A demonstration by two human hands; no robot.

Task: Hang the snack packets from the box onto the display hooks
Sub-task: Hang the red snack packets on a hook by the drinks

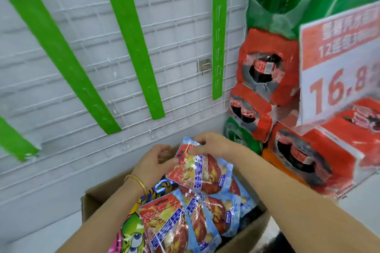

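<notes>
So both hands are on one snack packet [202, 172]. The right hand [213, 144] pinches its top edge, and the left hand [152, 163], gold bangle [136, 181] on the wrist, has curled fingers nipping the upper left corner. The packet is glossy foil with a red middle, icy blue borders, yellowish snack pieces printed on it and big blue-and-white lettering down one side. It hangs tilted just below the fingers, right over the open cardboard box [98, 195]. Directly under the held one, more packets [164, 217] of the same design lie piled in the box. Up beyond the hands, green hanging strips [131, 43] run down a white wire grid [181, 26]. Off past the right hand are stacked soda packs [267, 68].
</notes>
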